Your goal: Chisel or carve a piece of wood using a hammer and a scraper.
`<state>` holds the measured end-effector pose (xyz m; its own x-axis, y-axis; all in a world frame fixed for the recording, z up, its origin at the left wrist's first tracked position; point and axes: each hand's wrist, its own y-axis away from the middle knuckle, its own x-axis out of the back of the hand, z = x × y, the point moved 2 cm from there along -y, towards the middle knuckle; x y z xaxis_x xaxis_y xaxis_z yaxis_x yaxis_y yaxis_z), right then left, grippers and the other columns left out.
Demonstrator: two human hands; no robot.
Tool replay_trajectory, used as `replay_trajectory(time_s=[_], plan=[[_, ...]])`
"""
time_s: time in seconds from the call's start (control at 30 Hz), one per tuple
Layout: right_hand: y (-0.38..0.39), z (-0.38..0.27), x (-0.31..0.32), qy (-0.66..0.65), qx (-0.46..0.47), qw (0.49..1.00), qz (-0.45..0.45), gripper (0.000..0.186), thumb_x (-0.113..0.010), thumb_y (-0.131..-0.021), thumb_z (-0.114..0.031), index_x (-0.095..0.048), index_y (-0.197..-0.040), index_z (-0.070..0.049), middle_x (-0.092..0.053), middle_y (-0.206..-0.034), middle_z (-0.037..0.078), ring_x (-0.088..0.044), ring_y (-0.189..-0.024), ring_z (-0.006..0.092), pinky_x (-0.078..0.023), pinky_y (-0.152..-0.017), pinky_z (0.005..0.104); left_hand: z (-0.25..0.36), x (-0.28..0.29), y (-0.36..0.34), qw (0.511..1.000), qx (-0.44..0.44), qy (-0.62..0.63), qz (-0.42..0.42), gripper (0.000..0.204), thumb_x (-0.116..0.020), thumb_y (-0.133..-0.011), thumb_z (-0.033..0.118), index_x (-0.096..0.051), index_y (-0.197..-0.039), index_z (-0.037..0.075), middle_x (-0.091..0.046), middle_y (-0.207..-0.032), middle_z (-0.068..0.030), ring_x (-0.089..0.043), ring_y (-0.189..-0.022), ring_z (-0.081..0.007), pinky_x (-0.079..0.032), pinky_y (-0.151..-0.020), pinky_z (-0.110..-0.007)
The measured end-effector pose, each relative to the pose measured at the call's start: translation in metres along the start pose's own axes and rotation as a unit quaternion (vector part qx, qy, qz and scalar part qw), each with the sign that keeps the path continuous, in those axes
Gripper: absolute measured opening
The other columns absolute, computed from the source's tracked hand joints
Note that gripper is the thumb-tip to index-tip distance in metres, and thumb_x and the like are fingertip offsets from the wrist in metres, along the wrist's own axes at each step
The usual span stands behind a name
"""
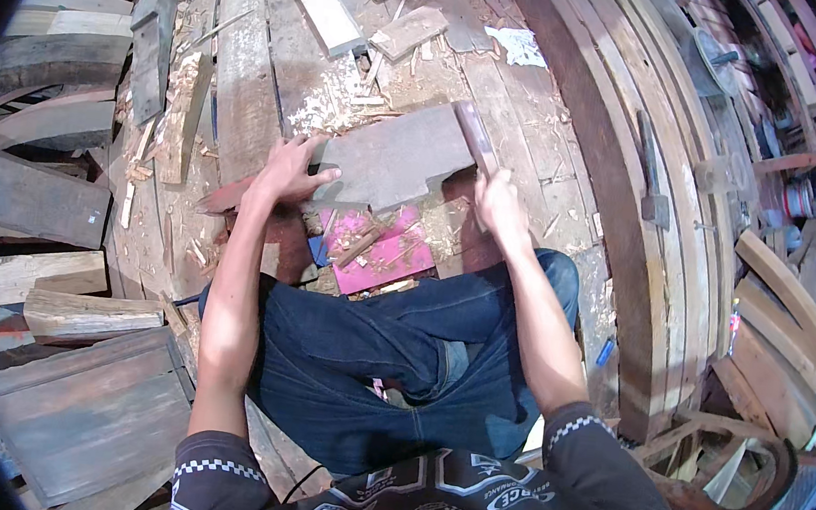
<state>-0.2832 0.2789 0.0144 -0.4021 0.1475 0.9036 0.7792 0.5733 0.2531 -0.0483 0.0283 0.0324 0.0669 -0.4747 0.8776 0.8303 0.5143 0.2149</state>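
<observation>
Two hands at work: left hand [287,169] spread flat, fingers apart, pressing down grey flat wooden board [397,156] lying on plank floor [248,66] ahead of knees; right hand [500,203] clamped round reddish-brown wooden-handled tool [474,137] at board's right end. Best kept pinned firmly, left fingers clear of tool edge, strokes short and controlled. Pink sheet [388,253] beneath, strewn with chips.

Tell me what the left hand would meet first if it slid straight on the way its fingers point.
The left hand already rests on the near edge of the grey board, fingers pointing up and right across it. Going on, it would slide over the board's face toward the wooden tool in the right hand, though depth is unclear.
</observation>
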Motion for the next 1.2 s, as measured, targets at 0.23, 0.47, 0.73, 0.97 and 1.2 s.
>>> replay_trajectory(time_s=[0.23,0.47,0.73,0.97,1.2], plan=[[-0.009,-0.004,-0.006,-0.006,0.038,0.999,0.008,0.042,-0.041,-0.093,-0.037,-0.046,-0.100,0.004,-0.063,-0.086,0.030,-0.062,-0.084,0.0463,-0.050,-0.076,0.0529,0.004,0.002,-0.002,1.000,-0.018,-0.007,-0.001,0.066,-0.067,-0.075,0.049,-0.052,-0.127,0.011,-0.056,-0.116,-0.0217,-0.049,-0.105,-0.0429,-0.039,-0.095,-0.048],[0.024,-0.012,-0.006,-0.011,0.012,0.999,-0.037,0.043,-0.040,-0.093,-0.037,-0.047,-0.102,0.005,-0.061,-0.090,0.034,-0.060,-0.088,0.0488,-0.048,-0.079,0.0544,-0.011,-0.005,-0.001,0.999,-0.033,-0.020,0.008,0.067,-0.066,-0.076,0.049,-0.051,-0.127,0.008,-0.056,-0.115,-0.0222,-0.049,-0.105,-0.0422,-0.039,-0.094,-0.047],[0.007,-0.020,-0.007,-0.024,0.028,0.999,0.002,0.043,-0.042,-0.093,-0.037,-0.046,-0.101,0.005,-0.061,-0.089,0.033,-0.060,-0.088,0.0478,-0.048,-0.078,0.0534,0.004,0.005,0.001,0.999,-0.034,-0.014,0.006,0.068,-0.063,-0.077,0.052,-0.053,-0.125,0.005,-0.058,-0.113,-0.0246,-0.052,-0.108,-0.0385,-0.036,-0.098,-0.046],[0.050,-0.014,-0.018,0.007,-0.013,1.000,-0.026,0.042,-0.041,-0.093,-0.037,-0.045,-0.101,0.004,-0.062,-0.088,0.032,-0.062,-0.087,0.0460,-0.049,-0.076,0.0534,-0.011,-0.008,-0.002,0.998,-0.044,-0.034,0.031,0.069,-0.064,-0.077,0.051,-0.051,-0.125,0.002,-0.055,-0.115,-0.0269,-0.051,-0.105,-0.0425,-0.036,-0.098,-0.048],[-0.005,-0.030,-0.021,-0.014,0.036,0.999,0.021,0.042,-0.041,-0.093,-0.037,-0.047,-0.097,0.004,-0.061,-0.083,0.031,-0.061,-0.082,0.0480,-0.049,-0.072,0.0540,0.002,0.004,-0.002,1.000,-0.018,-0.003,0.001,0.066,-0.065,-0.078,0.048,-0.051,-0.127,0.006,-0.056,-0.117,-0.0254,-0.051,-0.105,-0.0436,-0.038,-0.096,-0.047]])
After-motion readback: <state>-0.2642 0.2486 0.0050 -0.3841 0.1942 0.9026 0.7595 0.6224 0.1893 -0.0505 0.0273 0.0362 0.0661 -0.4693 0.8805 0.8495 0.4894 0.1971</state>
